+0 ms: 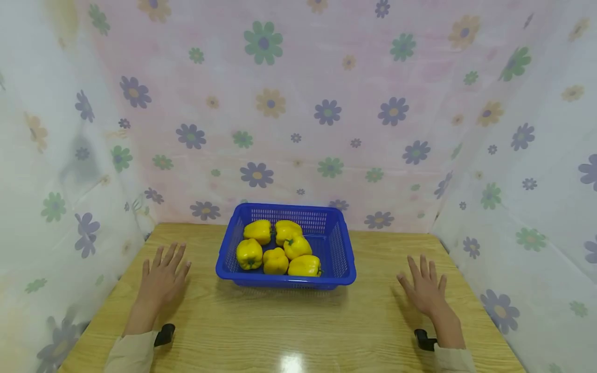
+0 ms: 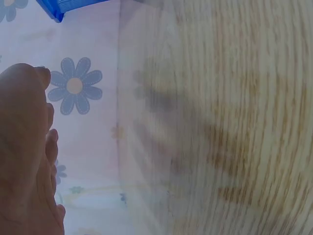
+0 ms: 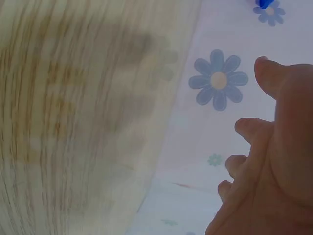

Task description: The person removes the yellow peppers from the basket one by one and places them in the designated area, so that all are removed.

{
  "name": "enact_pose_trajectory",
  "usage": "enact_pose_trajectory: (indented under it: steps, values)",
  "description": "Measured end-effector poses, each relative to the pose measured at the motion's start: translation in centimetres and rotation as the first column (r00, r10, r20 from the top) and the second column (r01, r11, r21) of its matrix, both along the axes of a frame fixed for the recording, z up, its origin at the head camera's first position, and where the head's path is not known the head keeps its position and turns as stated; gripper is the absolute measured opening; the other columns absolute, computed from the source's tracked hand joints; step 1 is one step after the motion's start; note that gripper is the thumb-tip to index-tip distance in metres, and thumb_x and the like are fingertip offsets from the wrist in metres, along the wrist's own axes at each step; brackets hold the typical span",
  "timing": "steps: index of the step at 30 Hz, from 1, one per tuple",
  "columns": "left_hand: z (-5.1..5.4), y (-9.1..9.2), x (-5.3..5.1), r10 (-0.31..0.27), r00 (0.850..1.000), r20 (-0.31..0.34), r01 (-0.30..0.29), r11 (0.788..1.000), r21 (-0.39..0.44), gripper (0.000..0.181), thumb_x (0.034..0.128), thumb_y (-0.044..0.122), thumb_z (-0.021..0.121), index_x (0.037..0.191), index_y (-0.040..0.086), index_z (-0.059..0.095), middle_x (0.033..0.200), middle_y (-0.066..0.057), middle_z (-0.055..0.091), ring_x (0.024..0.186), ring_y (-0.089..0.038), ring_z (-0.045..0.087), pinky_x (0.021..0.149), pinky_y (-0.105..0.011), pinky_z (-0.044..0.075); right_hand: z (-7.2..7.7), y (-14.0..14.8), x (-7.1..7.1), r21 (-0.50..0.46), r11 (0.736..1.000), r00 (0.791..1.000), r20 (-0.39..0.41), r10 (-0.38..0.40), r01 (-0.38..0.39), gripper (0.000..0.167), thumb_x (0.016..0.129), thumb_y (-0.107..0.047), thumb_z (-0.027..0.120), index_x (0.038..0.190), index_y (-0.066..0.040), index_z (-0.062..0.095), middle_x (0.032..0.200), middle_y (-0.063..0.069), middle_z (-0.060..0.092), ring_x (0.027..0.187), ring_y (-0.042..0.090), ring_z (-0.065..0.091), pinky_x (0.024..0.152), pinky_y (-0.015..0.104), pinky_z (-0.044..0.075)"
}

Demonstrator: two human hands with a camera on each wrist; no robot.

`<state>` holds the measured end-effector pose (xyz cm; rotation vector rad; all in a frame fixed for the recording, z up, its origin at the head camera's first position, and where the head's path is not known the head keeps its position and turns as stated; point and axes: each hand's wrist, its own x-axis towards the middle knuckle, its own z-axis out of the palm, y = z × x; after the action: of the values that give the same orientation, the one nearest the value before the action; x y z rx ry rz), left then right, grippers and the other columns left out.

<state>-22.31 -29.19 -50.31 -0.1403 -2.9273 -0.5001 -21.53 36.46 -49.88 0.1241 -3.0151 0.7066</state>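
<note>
Peppers (image 1: 249, 254) lie in the mid-frame basket (image 1: 284, 281); your left hand (image 1: 160, 282) and right hand (image 1: 425, 291) grasp none: unstarted or finished, unclear.

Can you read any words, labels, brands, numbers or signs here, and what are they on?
None: no text or number is readable on the rectangular blue plastic basket, glossy yellow bell peppers, wood-grain table, pale flower-printed sheeting or small black wrist pieces.

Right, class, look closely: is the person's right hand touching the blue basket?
Apart. The head view shows it: the right hand is off to one side of the blue basket, with wooden tabletop plainly visible between them.
</note>
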Motion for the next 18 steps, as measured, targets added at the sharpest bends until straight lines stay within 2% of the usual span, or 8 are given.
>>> enact_pose_trajectory:
  steps: [6,10,18]
  values:
    - [0.2,0.0,-0.1,-0.006,0.999,0.036,0.006,1.0,0.006,0.067,0.1103,0.049,0.027,0.164,0.009,0.018,0.167,-0.023,0.017,0.151,-0.054,0.007,0.112,-0.079,0.004,0.4,-0.9,0.9,-0.041,0.999,1.0,-0.013,0.024,-0.024,0.079,0.107,-0.046,0.044,0.163,-0.003,0.008,0.163,0.035,-0.012,0.147,0.059,-0.018,0.105,0.082,-0.017]
    - [0.5,0.4,0.0,-0.017,0.999,0.05,0.017,1.0,0.008,0.069,0.11,0.05,0.027,0.163,0.007,0.02,0.167,-0.024,0.017,0.152,-0.053,0.007,0.112,-0.079,0.004,0.7,-2.0,1.7,-0.083,0.994,0.996,-0.049,0.068,-0.072,0.076,0.107,-0.042,0.048,0.163,-0.002,0.014,0.163,0.037,-0.005,0.147,0.061,-0.012,0.104,0.084,-0.012]
    - [1.6,1.8,0.2,-0.057,0.998,0.014,0.057,0.998,0.031,0.067,0.1103,0.048,0.03,0.163,0.007,0.023,0.166,-0.025,0.02,0.153,-0.052,0.007,0.113,-0.077,0.005,1.7,-5.0,2.7,-0.202,0.956,0.971,-0.152,0.183,-0.211,0.067,0.106,-0.028,0.053,0.163,-0.007,0.023,0.165,0.035,0.005,0.149,0.06,-0.004,0.106,0.083,-0.009]
